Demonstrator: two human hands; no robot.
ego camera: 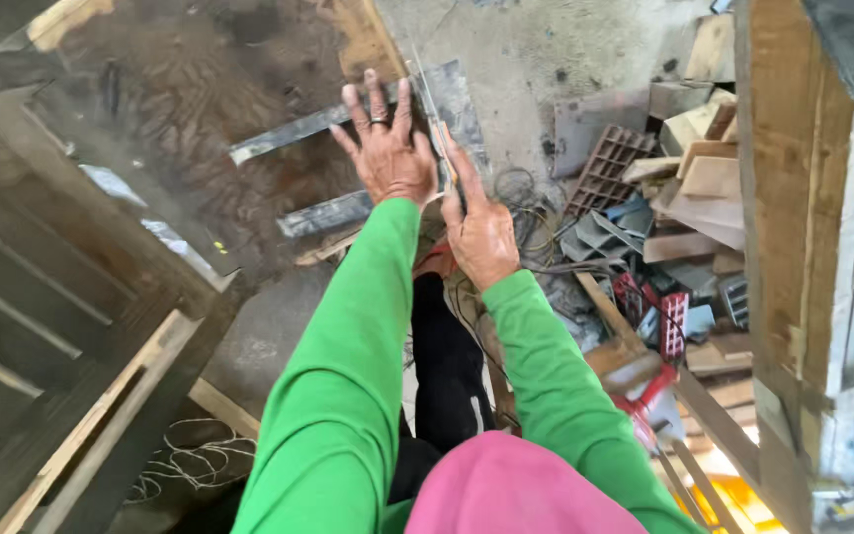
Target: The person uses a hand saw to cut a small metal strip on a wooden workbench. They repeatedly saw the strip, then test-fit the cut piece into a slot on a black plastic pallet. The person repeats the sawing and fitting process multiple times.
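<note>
Green sleeves (348, 396) fill the lower centre of the frame as both my hands meet a thin metal strip (432, 119) in the upper centre.

Left hand (387, 148) lies flat, fingers spread, against a grey metal sheet (457, 94); right hand (481, 232) pinches the strip's lower end. My judgement: keep the flat hand steady and guide the strip along its edge, fingertips clear. Strip is narrow, straight and dull grey, standing nearly upright. Wood offcuts (704, 178) lie at right.

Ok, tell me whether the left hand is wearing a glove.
No, the left hand is bare, fingers spread, with a ring on one finger.
</note>
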